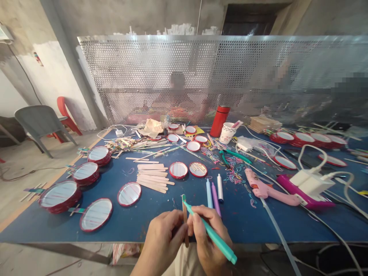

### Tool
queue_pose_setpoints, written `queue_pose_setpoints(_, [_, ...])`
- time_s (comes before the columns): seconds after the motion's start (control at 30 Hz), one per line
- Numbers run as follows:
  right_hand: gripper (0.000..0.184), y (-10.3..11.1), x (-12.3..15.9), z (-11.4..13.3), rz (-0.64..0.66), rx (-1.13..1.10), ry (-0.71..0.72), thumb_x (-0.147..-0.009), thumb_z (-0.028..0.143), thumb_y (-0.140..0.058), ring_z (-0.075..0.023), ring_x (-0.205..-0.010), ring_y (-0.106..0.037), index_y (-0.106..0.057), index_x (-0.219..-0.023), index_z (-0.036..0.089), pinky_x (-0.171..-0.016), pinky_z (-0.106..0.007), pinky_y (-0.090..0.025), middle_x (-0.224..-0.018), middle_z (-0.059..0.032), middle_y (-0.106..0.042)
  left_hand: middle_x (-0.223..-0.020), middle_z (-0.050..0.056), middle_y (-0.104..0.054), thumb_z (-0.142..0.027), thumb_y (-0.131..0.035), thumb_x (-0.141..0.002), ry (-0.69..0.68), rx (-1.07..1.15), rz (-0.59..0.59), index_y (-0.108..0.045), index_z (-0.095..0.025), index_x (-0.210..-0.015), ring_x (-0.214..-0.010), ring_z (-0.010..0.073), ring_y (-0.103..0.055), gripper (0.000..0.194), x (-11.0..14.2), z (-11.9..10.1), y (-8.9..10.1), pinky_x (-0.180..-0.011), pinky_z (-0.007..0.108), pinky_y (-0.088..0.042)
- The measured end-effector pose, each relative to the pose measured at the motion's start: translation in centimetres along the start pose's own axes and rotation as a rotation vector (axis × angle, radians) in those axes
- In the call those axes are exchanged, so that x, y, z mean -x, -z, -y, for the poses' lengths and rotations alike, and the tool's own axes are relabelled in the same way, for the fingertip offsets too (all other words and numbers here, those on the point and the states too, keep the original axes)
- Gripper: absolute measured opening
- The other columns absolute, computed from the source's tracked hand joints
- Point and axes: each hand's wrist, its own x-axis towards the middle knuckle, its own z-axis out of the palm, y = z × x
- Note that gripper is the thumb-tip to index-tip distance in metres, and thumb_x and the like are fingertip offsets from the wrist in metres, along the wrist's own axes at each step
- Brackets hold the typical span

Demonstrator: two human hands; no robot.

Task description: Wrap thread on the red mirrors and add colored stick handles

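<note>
My left hand (163, 232) pinches a flat wooden craft stick (184, 216), held upright over the table's front edge. My right hand (209, 251) grips a teal marker (220, 242), its tip touching the top end of the stick, where a patch of green shows. Just beyond my right hand lie a light blue marker (209, 193), a purple marker (215, 197) and a white marker (220, 188). Several plain craft sticks (152, 178) are laid out in a stack past my left hand. Near them rests a red-rimmed white disc (129, 194).
Red-rimmed drum shapes (60, 195) with sticks attached line the left side. On the right are a pink glue gun (263, 188), a magenta power strip (301, 197) with cables, and green-handled pliers (237, 156). A red bottle (220, 121) and paper cup (227, 133) stand before a perforated metal screen (149, 76).
</note>
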Motion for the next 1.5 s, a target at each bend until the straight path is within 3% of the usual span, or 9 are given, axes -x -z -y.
queue_pose_setpoints(0.17, [0.01, -0.15, -0.01, 0.15, -0.021, -0.013, -0.056, -0.1, 0.024, -0.058, -0.0165, -0.062, -0.072, -0.068, -0.102, 0.022, -0.052, -0.024, -0.056, -0.074, -0.0013, -0.073, -0.065, -0.003, -0.071, -0.017, -0.054, -0.095, 0.018, 0.0, 0.0, -0.06, -0.021, -0.07, -0.059, 0.0125, -0.063, 0.026, -0.01, -0.19, 0.06, -0.06, 0.018, -0.044])
queue_pose_setpoints(0.37, [0.01, -0.24, -0.22, 0.74, -0.05, -0.091, -0.028, -0.101, 0.023, -0.057, -0.0107, -0.046, -0.06, -0.067, -0.1, 0.023, -0.048, -0.021, -0.054, -0.063, 0.0041, -0.066, -0.064, -0.002, -0.07, -0.015, -0.054, -0.094, 0.018, 0.009, 0.006, -0.062, -0.021, -0.071, -0.059, 0.0127, -0.062, 0.025, -0.02, -0.15, 0.09, -0.06, 0.018, -0.043])
queue_pose_setpoints(0.47, [0.01, -0.05, 0.03, 0.34, -0.005, -0.033, -0.037, -0.1, 0.025, -0.06, -0.0134, -0.05, -0.064, -0.069, -0.103, 0.023, -0.052, -0.024, -0.057, -0.064, 0.0027, -0.067, -0.066, -0.002, -0.071, -0.015, -0.054, -0.093, 0.017, -0.005, 0.003, -0.062, -0.02, -0.072, -0.059, 0.0126, -0.062, 0.024, 0.01, -0.06, 0.05, -0.059, 0.018, -0.043])
queue_pose_setpoints(0.7, [0.014, -0.29, 0.08, 0.04, -0.092, -0.066, -0.085, -0.1, 0.032, -0.061, -0.0181, -0.062, -0.072, -0.071, -0.098, 0.022, -0.049, -0.025, -0.056, -0.066, 0.0001, -0.07, -0.063, -0.003, -0.068, -0.013, -0.054, -0.093, 0.031, -0.003, 0.01, -0.062, -0.02, -0.071, -0.059, 0.0123, -0.061, 0.025, -0.01, -0.19, 0.05, -0.06, 0.018, -0.042])
queue_pose_setpoints(0.8, [0.013, -0.39, -0.07, 0.15, -0.061, -0.047, -0.065, -0.099, 0.031, -0.062, -0.0156, -0.053, -0.067, -0.072, -0.098, 0.022, -0.049, -0.024, -0.055, -0.062, 0.002, -0.067, -0.065, -0.003, -0.07, -0.014, -0.054, -0.095, 0.038, 0.016, 0.013, -0.061, -0.02, -0.071, -0.059, 0.0122, -0.061, 0.026, -0.02, -0.19, 0.06, -0.06, 0.018, -0.042])
queue_pose_setpoints(0.93, [0.013, -0.42, -0.09, 0.13, -0.116, -0.05, -0.081, -0.1, 0.029, -0.059, -0.0144, -0.047, -0.063, -0.07, -0.097, 0.022, -0.046, -0.024, -0.053, -0.06, 0.0026, -0.066, -0.062, -0.003, -0.067, -0.015, -0.055, -0.094, 0.046, 0.015, 0.014, -0.06, -0.021, -0.069, -0.059, 0.0124, -0.061, 0.026, 0.0, -0.12, 0.03, -0.06, 0.019, -0.042])
queue_pose_setpoints(1.2, [0.015, -0.35, 0.08, -0.05, -0.082, -0.081, -0.124, -0.099, 0.034, -0.062, -0.0144, -0.047, -0.061, -0.071, -0.097, 0.023, -0.047, -0.026, -0.053, -0.061, 0.0026, -0.066, -0.063, -0.003, -0.067, -0.015, -0.055, -0.095, 0.06, 0.006, 0.022, -0.061, -0.021, -0.07, -0.06, 0.0127, -0.06, 0.026, 0.07, -0.06, -0.05, -0.06, 0.019, -0.041])
queue_pose_setpoints(1.5, [0.013, -0.29, -0.01, 0.07, -0.019, -0.07, -0.077, -0.099, 0.031, -0.061, -0.0165, -0.052, -0.065, -0.072, -0.1, 0.024, -0.048, -0.026, -0.055, -0.061, 0.002, -0.066, -0.065, -0.003, -0.069, -0.015, -0.054, -0.094, 0.042, 0.028, 0.006, -0.06, -0.021, -0.071, -0.06, 0.0127, -0.062, 0.025, 0.04, -0.14, 0.07, -0.06, 0.019, -0.042])
